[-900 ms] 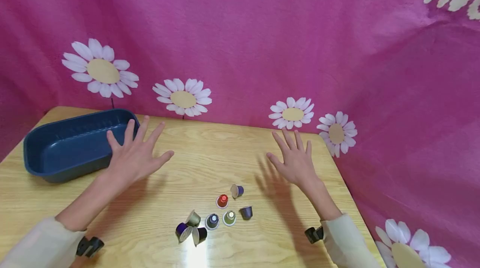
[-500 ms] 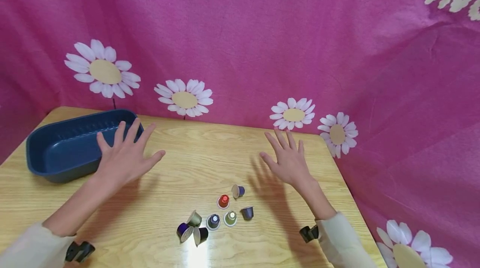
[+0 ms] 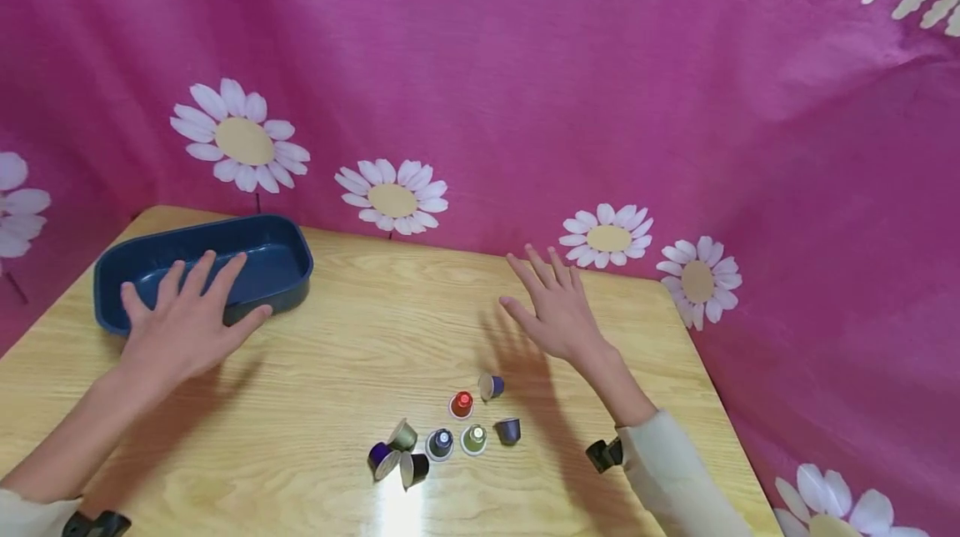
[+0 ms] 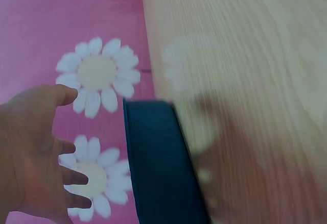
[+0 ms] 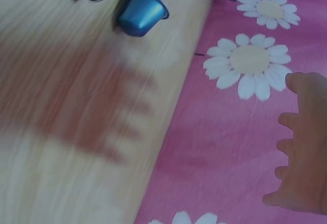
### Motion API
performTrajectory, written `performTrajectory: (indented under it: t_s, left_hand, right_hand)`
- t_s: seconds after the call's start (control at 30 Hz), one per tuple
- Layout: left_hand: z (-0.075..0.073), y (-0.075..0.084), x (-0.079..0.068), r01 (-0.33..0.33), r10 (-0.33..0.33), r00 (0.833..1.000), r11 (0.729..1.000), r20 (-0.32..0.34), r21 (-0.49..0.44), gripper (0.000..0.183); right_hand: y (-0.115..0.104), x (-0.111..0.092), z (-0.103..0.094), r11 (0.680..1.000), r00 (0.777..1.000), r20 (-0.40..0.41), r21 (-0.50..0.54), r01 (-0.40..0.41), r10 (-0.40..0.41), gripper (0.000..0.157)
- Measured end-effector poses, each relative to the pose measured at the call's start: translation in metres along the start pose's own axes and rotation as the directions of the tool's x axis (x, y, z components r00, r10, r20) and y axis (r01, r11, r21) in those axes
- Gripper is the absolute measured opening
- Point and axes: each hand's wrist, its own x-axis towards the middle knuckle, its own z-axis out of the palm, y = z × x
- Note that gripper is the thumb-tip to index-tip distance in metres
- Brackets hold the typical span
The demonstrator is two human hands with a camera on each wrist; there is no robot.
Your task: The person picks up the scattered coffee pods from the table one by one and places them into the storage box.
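The left hand (image 3: pixel 180 333), fingers apart, hovers near the tub (image 3: pixel 288 297) at far left; the right hand (image 3: pixel 561 318), fingers also spread, hovers beyond the capsules (image 3: pixel 462 405) (eight, near middle of the surface (image 3: pixel 375 320)).

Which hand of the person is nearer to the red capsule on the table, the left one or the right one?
The right hand. It hovers beyond the red capsule, to its right; the left hand is much farther off to the left, by the blue tray.
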Motion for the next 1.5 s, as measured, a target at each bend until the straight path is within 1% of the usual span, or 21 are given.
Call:
performTrajectory:
  t_s: [0.13,0.3,0.37,0.43,0.5,0.6,0.73,0.83,0.97,1.13,1.23,1.37,1.5]
  left_hand:
    - [-0.006,-0.02,-0.005,0.032,-0.032,0.999,0.999,-0.007,-0.007,0.091]
    - [-0.013,-0.041,-0.011,0.1,-0.1,0.995,0.995,-0.011,0.016,0.093]
    - [-0.015,-0.048,-0.013,0.125,-0.124,0.992,0.992,-0.017,0.027,0.094]
    - [-0.017,-0.054,-0.015,0.136,-0.135,0.99,0.99,-0.029,0.04,0.094]
    - [-0.019,-0.059,-0.018,0.143,-0.141,0.989,0.989,-0.046,0.048,0.093]
    - [-0.021,-0.067,-0.022,0.166,-0.163,0.985,0.984,-0.058,0.055,0.093]
    - [-0.023,-0.079,-0.028,0.192,-0.191,0.981,0.981,-0.037,0.04,0.091]
    - [-0.025,-0.086,-0.031,0.198,-0.197,0.98,0.98,-0.017,0.036,0.089]
    - [-0.025,-0.093,-0.033,0.206,-0.206,0.979,0.978,-0.015,0.022,0.089]
    - [-0.024,-0.101,-0.035,0.185,-0.186,0.982,0.983,-0.035,-0.014,0.089]
    - [-0.024,-0.104,-0.035,0.174,-0.175,0.984,0.985,-0.03,-0.013,0.089]
    - [-0.022,-0.105,-0.035,0.172,-0.172,0.985,0.985,-0.027,-0.006,0.088]
    - [-0.019,-0.102,-0.033,0.156,-0.156,0.987,0.988,-0.038,0.004,0.086]
  right_hand:
    - [-0.009,0.012,0.002,1.0,1.0,0.009,-0.005,0.025,-0.025,0.063]
    - [-0.023,0.029,0.005,0.999,0.998,0.036,-0.005,0.052,-0.051,0.064]
    - [-0.03,0.035,0.008,0.999,0.997,0.051,-0.003,0.052,-0.052,0.064]
    - [-0.037,0.042,0.012,0.998,0.997,0.058,0.002,0.055,-0.055,0.064]
    - [-0.047,0.049,0.017,0.998,0.996,0.06,0.001,0.07,-0.07,0.064]
    - [-0.063,0.06,0.023,0.995,0.992,0.083,-0.002,0.097,-0.096,0.065]
    - [-0.085,0.074,0.029,0.992,0.983,0.13,-0.011,0.129,-0.127,0.065]
    - [-0.101,0.084,0.035,0.987,0.977,0.143,-0.018,0.162,-0.158,0.064]
    - [-0.119,0.099,0.047,0.982,0.97,0.168,-0.042,0.186,-0.177,0.064]
    - [-0.142,0.122,0.06,0.985,0.967,0.202,-0.049,0.167,-0.154,0.066]
    - [-0.156,0.135,0.068,0.986,0.966,0.218,-0.05,0.156,-0.142,0.066]
    - [-0.17,0.149,0.078,0.987,0.961,0.242,-0.055,0.152,-0.134,0.066]
    - [-0.18,0.158,0.085,0.987,0.96,0.251,-0.068,0.145,-0.124,0.066]
